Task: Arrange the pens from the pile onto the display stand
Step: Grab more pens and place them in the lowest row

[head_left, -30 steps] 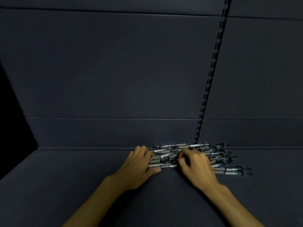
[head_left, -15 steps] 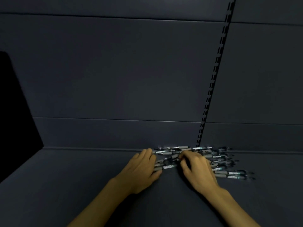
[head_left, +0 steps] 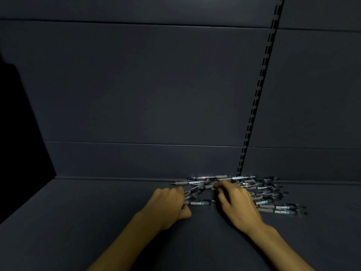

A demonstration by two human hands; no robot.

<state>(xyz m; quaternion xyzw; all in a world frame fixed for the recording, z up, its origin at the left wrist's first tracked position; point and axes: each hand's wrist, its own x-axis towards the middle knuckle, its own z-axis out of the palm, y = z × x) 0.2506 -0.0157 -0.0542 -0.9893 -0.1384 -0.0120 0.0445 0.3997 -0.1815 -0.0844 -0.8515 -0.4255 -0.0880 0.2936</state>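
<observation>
Both hands [head_left: 203, 204] on pen pile [head_left: 259, 192]

Pile of grey-gripped pens [head_left: 261, 194], lying jumbled, mostly sideways, against shelf's back edge

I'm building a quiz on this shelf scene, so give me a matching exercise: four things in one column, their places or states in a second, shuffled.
Things:
1. left hand
2. right hand
3. pile of pens
4. slotted upright strip

Places or states:
A. runs up the back panel
B. lies on the shelf at the foot of the back panel
C. fingers curled round pens at the pile's left end
D. fingertips pinching a pen in the pile's middle

Pairs: 1-C, 2-D, 3-B, 4-A
</observation>
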